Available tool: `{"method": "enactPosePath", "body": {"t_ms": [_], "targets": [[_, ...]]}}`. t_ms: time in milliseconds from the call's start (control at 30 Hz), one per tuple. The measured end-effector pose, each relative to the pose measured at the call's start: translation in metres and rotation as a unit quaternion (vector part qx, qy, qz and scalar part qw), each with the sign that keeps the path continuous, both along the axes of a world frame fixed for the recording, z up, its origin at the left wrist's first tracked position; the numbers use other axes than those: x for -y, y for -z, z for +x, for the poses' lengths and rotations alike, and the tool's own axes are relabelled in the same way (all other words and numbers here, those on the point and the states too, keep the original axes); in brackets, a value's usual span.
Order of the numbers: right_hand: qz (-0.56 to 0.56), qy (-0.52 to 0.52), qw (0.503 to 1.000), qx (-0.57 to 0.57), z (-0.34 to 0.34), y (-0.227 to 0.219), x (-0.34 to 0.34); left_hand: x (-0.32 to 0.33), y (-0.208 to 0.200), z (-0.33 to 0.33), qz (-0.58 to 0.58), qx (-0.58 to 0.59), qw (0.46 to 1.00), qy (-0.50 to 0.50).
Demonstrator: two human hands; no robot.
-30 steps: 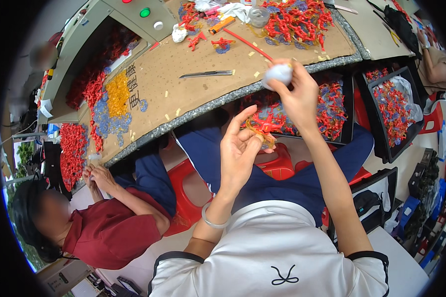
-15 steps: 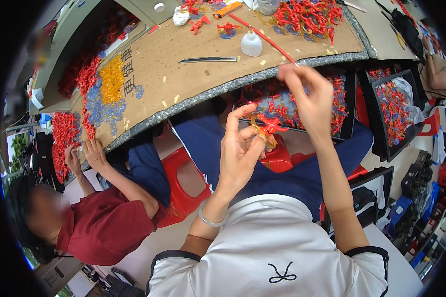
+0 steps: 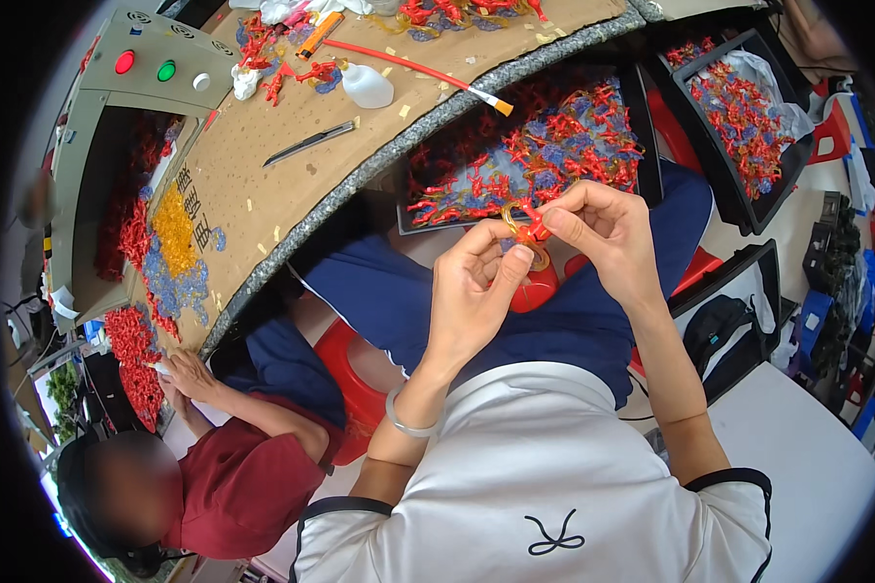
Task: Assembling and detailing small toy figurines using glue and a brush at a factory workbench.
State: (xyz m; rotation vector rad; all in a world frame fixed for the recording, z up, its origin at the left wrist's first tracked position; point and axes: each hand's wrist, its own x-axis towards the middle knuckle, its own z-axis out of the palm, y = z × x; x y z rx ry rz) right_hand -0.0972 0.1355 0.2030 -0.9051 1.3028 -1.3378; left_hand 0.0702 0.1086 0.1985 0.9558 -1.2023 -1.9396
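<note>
A small red plastic toy figure (image 3: 532, 233) with yellow translucent ring-like parts is held in front of me, over my lap. My left hand (image 3: 476, 287) pinches its yellow part between thumb and fingers. My right hand (image 3: 603, 233) grips the figure's red upper part between thumb and forefinger. The fingertips partly cover the figure. Just beyond my hands, a black tray (image 3: 648, 146) holds many red figures with blue and yellow pieces.
On the brown-covered table (image 3: 292, 185) lie a red-handled brush (image 3: 418, 66), its bristles past the edge, a knife (image 3: 308, 143) and a white bottle (image 3: 367, 87). Another tray (image 3: 741, 126) stands at right. A co-worker in a maroon shirt (image 3: 248, 476) sits at left beside red parts.
My right hand has come down and left from near the brush to the figure and now grips it. My left hand still holds it. The view has shifted.
</note>
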Motion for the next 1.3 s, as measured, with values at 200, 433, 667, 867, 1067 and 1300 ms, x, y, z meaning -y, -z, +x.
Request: {"method": "enactPosePath", "body": {"t_ms": [200, 433, 667, 867, 1067, 1300], "targets": [[-0.065, -0.001, 0.996, -0.069, 0.001, 0.008, -0.002, -0.001, 0.004, -0.002, 0.003, -0.036, 0.999, -0.029], [-0.132, 0.011, 0.975, -0.179, 0.004, 0.007, 0.002, 0.001, 0.002, -0.005, -0.026, 0.008, 0.998, -0.057], [-0.125, 0.016, 0.972, -0.201, 0.004, 0.005, 0.005, 0.003, 0.002, -0.008, -0.037, -0.006, 0.996, -0.082], [-0.096, 0.007, 0.966, -0.242, 0.005, -0.006, 0.009, 0.006, 0.005, -0.005, -0.002, -0.015, 0.997, -0.069], [-0.111, 0.045, 0.959, -0.257, 0.009, -0.008, 0.008, 0.005, 0.006, -0.003, 0.008, -0.027, 0.998, -0.055], [-0.117, 0.039, 0.957, -0.262, 0.005, -0.013, 0.008, 0.001, 0.001, -0.008, -0.017, -0.015, 0.997, -0.071]]}}
